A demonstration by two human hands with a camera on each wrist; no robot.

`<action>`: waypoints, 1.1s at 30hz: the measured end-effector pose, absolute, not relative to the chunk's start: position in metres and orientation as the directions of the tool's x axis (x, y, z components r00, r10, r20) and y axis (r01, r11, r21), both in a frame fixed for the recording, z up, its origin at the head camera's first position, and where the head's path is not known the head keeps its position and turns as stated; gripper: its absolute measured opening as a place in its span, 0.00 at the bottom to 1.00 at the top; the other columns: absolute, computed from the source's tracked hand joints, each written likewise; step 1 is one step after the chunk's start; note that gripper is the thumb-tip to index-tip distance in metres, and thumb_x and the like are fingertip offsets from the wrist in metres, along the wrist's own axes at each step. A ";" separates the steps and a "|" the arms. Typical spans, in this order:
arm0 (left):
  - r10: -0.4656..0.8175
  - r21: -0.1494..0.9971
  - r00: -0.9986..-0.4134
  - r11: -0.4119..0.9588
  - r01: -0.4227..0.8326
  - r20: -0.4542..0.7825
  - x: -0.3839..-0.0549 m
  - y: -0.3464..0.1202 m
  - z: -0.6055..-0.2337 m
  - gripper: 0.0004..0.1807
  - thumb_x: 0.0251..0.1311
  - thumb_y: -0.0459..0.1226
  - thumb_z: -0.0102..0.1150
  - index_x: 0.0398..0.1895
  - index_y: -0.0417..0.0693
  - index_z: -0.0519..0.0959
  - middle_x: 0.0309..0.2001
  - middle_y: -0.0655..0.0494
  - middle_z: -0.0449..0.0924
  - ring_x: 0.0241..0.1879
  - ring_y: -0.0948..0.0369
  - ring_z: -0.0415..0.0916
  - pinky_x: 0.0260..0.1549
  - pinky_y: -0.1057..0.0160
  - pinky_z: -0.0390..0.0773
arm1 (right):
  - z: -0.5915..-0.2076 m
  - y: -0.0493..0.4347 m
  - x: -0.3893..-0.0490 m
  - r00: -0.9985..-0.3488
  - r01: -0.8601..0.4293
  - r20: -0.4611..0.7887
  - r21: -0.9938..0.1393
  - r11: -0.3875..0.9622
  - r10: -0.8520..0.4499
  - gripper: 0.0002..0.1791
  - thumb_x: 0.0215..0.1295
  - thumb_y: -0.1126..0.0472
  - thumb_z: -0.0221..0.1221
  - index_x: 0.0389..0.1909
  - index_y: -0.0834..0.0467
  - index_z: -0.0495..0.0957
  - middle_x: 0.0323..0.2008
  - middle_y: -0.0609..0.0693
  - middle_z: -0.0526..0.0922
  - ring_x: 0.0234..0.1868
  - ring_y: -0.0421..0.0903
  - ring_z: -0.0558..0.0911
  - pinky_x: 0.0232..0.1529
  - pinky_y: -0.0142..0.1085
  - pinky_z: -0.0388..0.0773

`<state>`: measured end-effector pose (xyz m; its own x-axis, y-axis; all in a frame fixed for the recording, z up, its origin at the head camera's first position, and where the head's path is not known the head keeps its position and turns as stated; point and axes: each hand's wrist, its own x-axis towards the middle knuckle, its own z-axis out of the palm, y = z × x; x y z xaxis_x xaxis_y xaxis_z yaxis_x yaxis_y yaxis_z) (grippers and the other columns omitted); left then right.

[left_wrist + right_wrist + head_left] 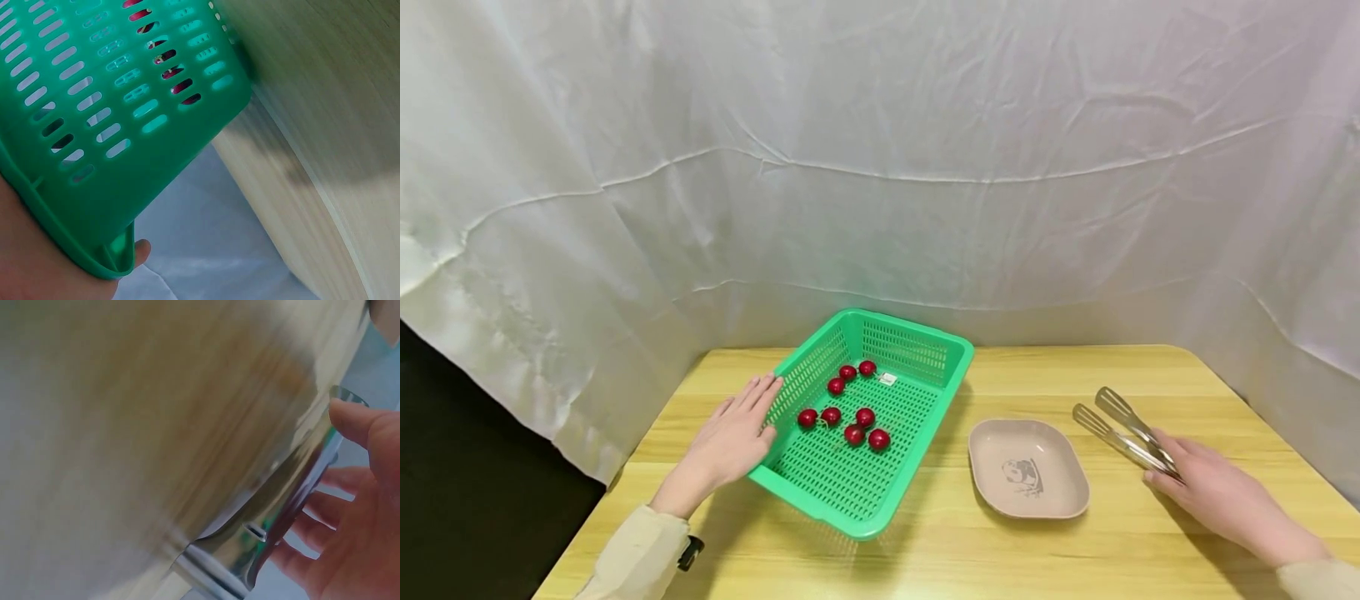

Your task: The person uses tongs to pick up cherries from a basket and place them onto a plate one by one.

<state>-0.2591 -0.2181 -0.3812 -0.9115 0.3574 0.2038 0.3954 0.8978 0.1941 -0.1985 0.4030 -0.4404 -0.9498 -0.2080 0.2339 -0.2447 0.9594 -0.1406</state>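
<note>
A green slotted plastic basket (917, 467) stands on the left half of the table, holding several small round red radishes (878, 439). My left hand (733, 437) rests on the basket's left rim, its fingers extended. In the left wrist view the slotted wall (119, 187) fills much of the picture, with red radishes showing through. At the far right, my right hand (1217, 492) holds metal tongs (1120, 433) near the handle end. The thumb (356, 422) lies along one edge and the other fingers along the opposite side. The slotted tong heads point left and spread apart.
A beige square-sided bowl (1067, 492) with a panda print stands between the basket and the tongs. A small white label (887, 379) lies in the basket. Pale cloth (925, 233) hangs behind and around the wooden table (1015, 383).
</note>
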 end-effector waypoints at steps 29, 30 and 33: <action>0.362 0.194 -0.910 0.896 0.400 0.204 -0.262 -0.220 -0.383 0.34 0.71 0.41 0.44 0.78 0.43 0.51 0.77 0.44 0.45 0.75 0.44 0.41 0.69 0.37 0.45 | -0.415 0.380 -0.198 -0.837 -0.317 0.451 0.063 0.946 -0.310 0.40 0.61 0.65 0.64 0.74 0.56 0.60 0.49 0.56 0.76 0.38 0.56 0.79 0.10 0.36 0.61; 0.363 0.194 -0.909 0.895 0.401 0.207 -0.261 -0.220 -0.382 0.34 0.71 0.41 0.44 0.78 0.43 0.51 0.77 0.44 0.45 0.75 0.44 0.42 0.69 0.37 0.45 | -0.413 0.378 -0.198 -0.829 -0.324 0.458 0.071 0.943 -0.319 0.40 0.61 0.64 0.65 0.74 0.56 0.60 0.49 0.56 0.76 0.39 0.56 0.79 0.10 0.35 0.60; 0.362 0.194 -0.907 0.894 0.403 0.214 -0.260 -0.220 -0.381 0.34 0.71 0.41 0.45 0.78 0.43 0.51 0.77 0.43 0.46 0.75 0.44 0.43 0.69 0.36 0.46 | -0.407 0.373 -0.197 -0.816 -0.343 0.465 0.090 0.935 -0.344 0.38 0.63 0.63 0.63 0.73 0.57 0.61 0.51 0.56 0.76 0.41 0.55 0.79 0.10 0.34 0.59</action>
<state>-0.2598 -0.2198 -0.3815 -0.9071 0.3622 0.2143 0.4030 0.8944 0.1939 -0.1970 0.3734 -0.4071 -0.8157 -0.3438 0.4653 -0.3427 0.9351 0.0901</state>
